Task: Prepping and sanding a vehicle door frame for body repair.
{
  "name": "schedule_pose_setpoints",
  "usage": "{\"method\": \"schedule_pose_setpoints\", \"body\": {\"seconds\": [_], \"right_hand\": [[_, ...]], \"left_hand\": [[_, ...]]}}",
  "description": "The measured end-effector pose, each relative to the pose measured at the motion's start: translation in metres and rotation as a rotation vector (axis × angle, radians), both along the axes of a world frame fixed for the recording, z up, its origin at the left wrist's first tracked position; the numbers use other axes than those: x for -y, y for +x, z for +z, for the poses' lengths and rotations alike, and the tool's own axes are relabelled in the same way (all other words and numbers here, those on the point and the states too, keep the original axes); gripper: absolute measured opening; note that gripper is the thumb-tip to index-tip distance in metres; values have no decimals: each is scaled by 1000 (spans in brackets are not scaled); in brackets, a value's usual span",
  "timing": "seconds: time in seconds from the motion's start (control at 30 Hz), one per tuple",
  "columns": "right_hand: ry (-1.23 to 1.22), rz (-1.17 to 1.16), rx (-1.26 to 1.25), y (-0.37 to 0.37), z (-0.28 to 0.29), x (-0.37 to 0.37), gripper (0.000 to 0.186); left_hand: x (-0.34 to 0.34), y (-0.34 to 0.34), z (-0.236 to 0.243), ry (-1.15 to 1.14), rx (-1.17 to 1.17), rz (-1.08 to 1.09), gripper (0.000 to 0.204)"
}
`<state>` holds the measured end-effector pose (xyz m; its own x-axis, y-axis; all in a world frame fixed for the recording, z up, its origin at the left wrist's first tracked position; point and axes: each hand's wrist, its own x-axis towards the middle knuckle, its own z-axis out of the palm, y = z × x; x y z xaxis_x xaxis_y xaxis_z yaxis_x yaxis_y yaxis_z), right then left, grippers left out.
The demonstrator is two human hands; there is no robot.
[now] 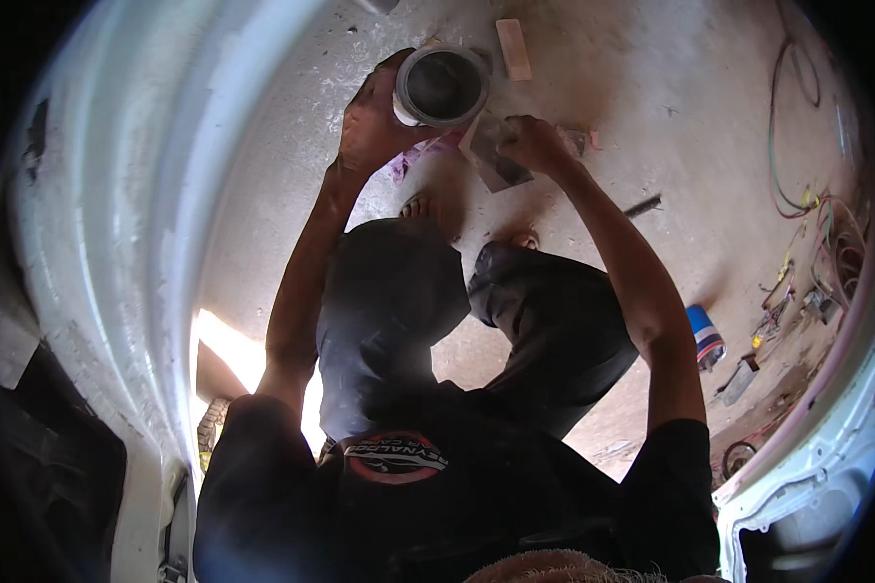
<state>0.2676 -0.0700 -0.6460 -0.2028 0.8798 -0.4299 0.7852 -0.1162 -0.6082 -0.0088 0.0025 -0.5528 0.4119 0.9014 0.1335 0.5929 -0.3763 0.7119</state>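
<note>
My left hand (369, 126) is closed around the side of a round tub (440, 83) with dark grey inside and a pale rim. My right hand (535, 144) pinches a thin, flat rectangular spreader (488, 155) just below and right of the tub. A crumpled pinkish-purple item (410, 160) lies on the floor under my hands, partly hidden. A small tan rectangular piece (514, 50) lies above and right of the tub. My bare feet show beyond my dark trousers.
Pale, ridged car body panels (136, 243) curve along the left, with another (826, 466) at lower right. On the concrete floor (671, 185) are a dark strip (643, 207), a blue cylindrical container (704, 337), tangled hoses and cables (822, 219), and scattered small tools along the right.
</note>
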Motion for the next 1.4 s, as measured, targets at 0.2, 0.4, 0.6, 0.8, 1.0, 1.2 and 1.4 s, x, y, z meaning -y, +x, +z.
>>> {"method": "schedule_pose_setpoints", "body": {"seconds": [0.2,0.4,0.6,0.8,1.0,1.2,1.4], "right_hand": [[-117,227,115,23,-52,-29,49],[-177,432,135,38,-64,-48,43],[-220,543,336,36,-60,-61,48],[-65,506,342,38,-22,-62,50],[-132,500,354,73,-32,-42,43],[-167,492,418,58,-17,-51,43],[72,543,308,42,-14,-61,37]], "left_hand": [[4,2,-92,-122,178,307,98],[-28,-21,-150,19,356,397,99],[-62,-19,-183,24,311,478,100],[-53,-44,-246,46,186,613,106],[12,-7,-243,-7,-163,435,75],[44,11,-188,-28,-365,178,63],[57,2,-197,-220,-174,104,57]]}}
